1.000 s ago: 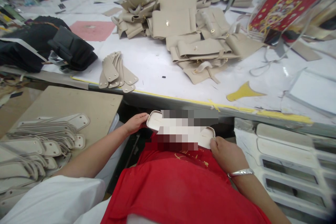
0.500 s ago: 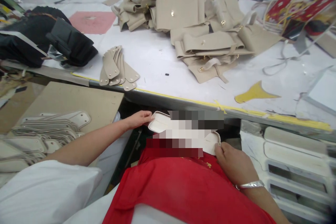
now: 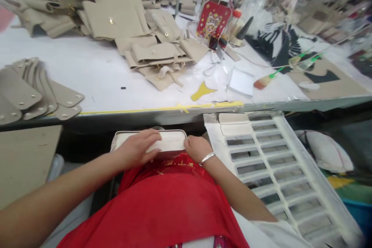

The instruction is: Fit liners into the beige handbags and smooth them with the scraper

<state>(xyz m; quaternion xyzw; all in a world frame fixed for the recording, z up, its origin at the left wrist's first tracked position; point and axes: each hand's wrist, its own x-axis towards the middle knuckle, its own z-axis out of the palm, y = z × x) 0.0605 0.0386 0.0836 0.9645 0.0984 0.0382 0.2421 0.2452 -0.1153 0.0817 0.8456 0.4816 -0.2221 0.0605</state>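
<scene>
A long cream bag panel (image 3: 171,140) with rounded corners and a raised dark-lined rim is held level over my red apron (image 3: 171,201), just below the table edge. My left hand (image 3: 139,148) lies across its left and middle part, fingers stretched out and thumb apart, touching the surface. With closed fingers my right hand (image 3: 198,149), a silver bangle on its wrist, grips the panel's right end. What lies under the panel is hidden.
Beige bag pieces (image 3: 116,15) are heaped on the white table (image 3: 95,73). Snap-studded strips (image 3: 26,89) lie near its left edge. A white slotted rack (image 3: 255,155) stands to the right below the table, with cream panels (image 3: 234,124) on its top end. Brushes (image 3: 264,81) rest farther right.
The view has swung to the right. My left hand has moved from the panel's left end onto its surface. My right hand still grips the right end, and the panel is now more level.
</scene>
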